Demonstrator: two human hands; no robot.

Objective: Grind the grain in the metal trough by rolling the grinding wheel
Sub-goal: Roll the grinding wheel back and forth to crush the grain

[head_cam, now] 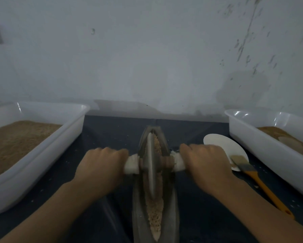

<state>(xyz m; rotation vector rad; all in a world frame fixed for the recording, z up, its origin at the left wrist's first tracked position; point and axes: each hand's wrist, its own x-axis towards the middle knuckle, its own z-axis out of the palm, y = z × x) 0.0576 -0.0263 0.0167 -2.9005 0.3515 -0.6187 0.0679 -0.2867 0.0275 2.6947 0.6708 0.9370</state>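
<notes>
A narrow boat-shaped metal trough (172,207) lies on the dark table, running away from me. Pale crushed grain (155,214) fills its groove. The grey grinding wheel (151,165) stands upright in the groove, in the far half of the trough. An axle wrapped in white cloth sticks out on both sides. My left hand (101,165) grips the left handle (131,163) and my right hand (203,162) grips the right handle (178,161). Both fists sit level, knuckles up.
A white plastic tub (47,142) of brown grain stands at the left, another white tub (270,151) of brown meal at the right. A white plate (222,144) and an orange-handled brush (259,183) lie right of the trough. A grey wall rises close behind.
</notes>
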